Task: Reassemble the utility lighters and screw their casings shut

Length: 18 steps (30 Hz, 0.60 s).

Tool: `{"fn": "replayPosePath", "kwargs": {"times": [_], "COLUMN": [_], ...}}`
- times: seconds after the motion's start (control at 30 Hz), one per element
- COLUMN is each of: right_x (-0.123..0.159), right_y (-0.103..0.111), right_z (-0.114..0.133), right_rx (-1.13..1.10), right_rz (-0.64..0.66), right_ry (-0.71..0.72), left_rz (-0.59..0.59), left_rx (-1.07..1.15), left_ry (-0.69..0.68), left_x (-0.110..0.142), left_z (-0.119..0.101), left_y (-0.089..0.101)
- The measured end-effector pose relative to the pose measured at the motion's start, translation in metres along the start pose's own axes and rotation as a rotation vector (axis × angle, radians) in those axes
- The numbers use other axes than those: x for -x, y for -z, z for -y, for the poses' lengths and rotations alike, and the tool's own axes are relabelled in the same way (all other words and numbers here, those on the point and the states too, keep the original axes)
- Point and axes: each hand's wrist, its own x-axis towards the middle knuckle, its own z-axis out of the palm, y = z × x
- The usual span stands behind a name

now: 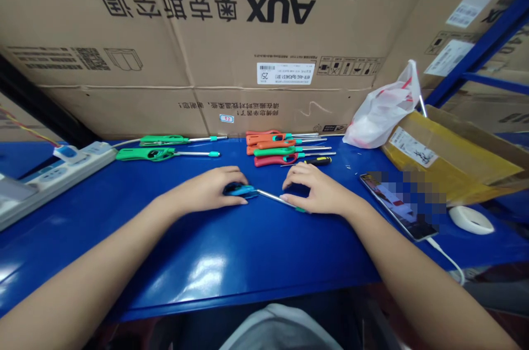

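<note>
My left hand is closed around the handle of a blue long-nosed lighter; most of the handle is hidden in the palm. The lighter's metal tube slants to the right and passes beneath the thumb of my right hand. My right hand has its fingers curved and apart from the thumb, with a gap between them. Whether the thumb presses on the tube, I cannot tell. Behind my hands lie two green lighters on the left, and a stack of orange, green and red lighters with a black-and-yellow screwdriver beside it.
A blue table spans the view, with a large cardboard box behind it. On the left is a white power strip. To the right are a plastic bag, a yellow-taped carton, a phone on a cable, and a white oval object.
</note>
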Motion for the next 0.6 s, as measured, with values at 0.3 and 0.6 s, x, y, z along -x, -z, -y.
{"fn": "replayPosePath", "kwargs": {"times": [0.3, 0.6], "right_x": [0.002, -0.003], "right_y": [0.001, -0.006], "right_z": [0.003, 0.004], "right_rx": [-0.058, -0.054], "right_rz": [0.092, 0.034], "right_ry": [-0.012, 0.031], "left_rz": [-0.025, -0.048], "left_rx": [-0.119, 0.121], "left_ry": [-0.064, -0.068], "left_x": [0.003, -0.001], "left_z": [-0.030, -0.015], "left_y": [-0.007, 0.000]}}
